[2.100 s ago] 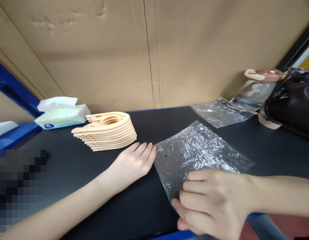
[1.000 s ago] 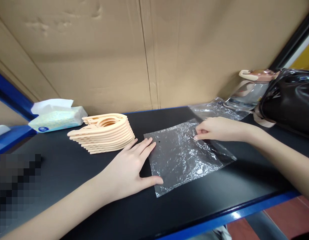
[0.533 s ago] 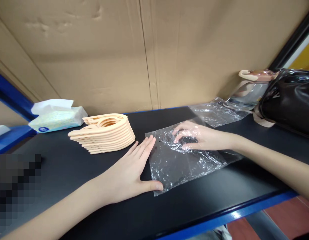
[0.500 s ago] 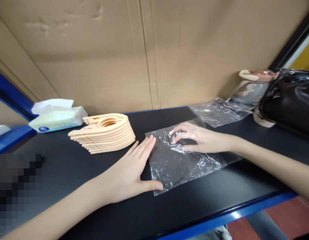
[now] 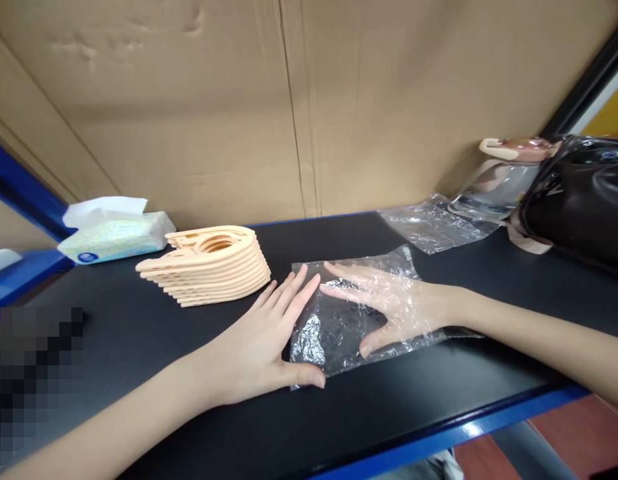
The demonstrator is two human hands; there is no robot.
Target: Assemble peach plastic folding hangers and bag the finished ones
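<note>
A clear plastic bag [image 5: 333,333] lies on the black tabletop in front of me. My right hand [image 5: 389,297] is inside the bag, its fingers spread wide under the film. My left hand [image 5: 263,343] rests at the bag's left end, fingers stretched out and the thumb on the bag's near left corner. Just beyond the left fingertips stands a neat stack of peach-coloured plastic hangers [image 5: 213,267]. Neither hand touches the hangers.
A tissue pack [image 5: 123,237] stands at the back left. Another clear plastic bag [image 5: 433,223] lies at the back right, beside a water bottle [image 5: 503,180] and a dark shiny bag [image 5: 583,207]. Cardboard [image 5: 229,120] walls the back; a blue edge [image 5: 453,437] runs along the front.
Inside the bag, my right hand has gone from curled to spread fingers, its thumb now toward me. The bag has shifted slightly left under my left hand, which has hardly moved.
</note>
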